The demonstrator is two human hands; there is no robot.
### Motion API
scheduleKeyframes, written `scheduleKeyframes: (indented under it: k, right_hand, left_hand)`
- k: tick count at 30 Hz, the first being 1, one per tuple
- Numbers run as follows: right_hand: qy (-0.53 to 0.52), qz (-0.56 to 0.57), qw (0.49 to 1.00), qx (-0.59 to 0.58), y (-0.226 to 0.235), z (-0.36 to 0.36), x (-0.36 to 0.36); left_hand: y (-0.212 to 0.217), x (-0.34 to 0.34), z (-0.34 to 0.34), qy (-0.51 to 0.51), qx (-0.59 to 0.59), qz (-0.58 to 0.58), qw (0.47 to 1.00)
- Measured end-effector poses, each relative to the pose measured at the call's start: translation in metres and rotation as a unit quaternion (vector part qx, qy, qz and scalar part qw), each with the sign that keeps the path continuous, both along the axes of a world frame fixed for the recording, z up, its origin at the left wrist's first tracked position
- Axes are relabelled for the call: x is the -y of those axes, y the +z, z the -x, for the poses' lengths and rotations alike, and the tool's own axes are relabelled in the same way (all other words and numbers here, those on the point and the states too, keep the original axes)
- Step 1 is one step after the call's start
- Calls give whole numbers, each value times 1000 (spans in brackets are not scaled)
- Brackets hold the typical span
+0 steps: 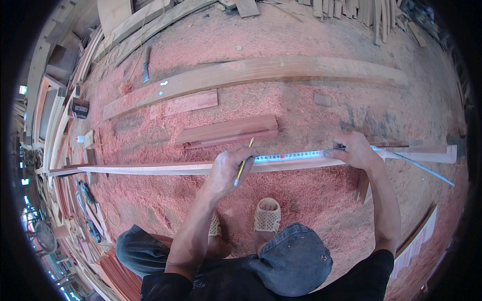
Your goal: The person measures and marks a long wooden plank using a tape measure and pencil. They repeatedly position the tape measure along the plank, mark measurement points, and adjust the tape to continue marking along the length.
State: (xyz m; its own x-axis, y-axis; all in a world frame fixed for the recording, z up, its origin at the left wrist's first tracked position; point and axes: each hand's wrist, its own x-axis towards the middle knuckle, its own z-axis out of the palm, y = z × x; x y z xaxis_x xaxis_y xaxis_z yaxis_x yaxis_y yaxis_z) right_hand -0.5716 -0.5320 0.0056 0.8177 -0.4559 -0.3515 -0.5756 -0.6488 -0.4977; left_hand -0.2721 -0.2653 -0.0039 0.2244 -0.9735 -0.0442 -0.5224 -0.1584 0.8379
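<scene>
A long, narrow pale wooden strip runs across in front of me. Along its upper face lies the printed blade of a tape measure, stretched between my hands. My left hand is closed with a yellow-and-black pencil tilted between its fingers, and it rests on the strip at the blade's left visible end. Farther right, my right hand pinches the blade against the strip. Beyond that hand the loose blade slants off toward the right. Both palms are hidden, and no tape case can be made out.
Pinkish shavings cover the ground. Ahead lie a short reddish board, another flat board and a long thick plank. A chisel-like tool lies at the far left. Wooden supports hold the strip; power tools lie nearby.
</scene>
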Motion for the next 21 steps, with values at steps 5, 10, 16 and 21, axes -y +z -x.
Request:
scheduleKeyframes:
  k: [5,10,16,21]
  right_hand:
    - [1,-7,1000,0,0,-1,0]
    - [14,13,999,36,-6,2,-1]
    - [17,13,999,33,-8,5,1]
    - [27,21,999,28,-6,5,1]
  left_hand:
    - [-1,-1,-1,-4,7,10,1000]
    - [10,2,10,48,39,71,996]
    - [23,5,55,20,-40,114,992]
    - [2,33,86,-36,-59,174,982]
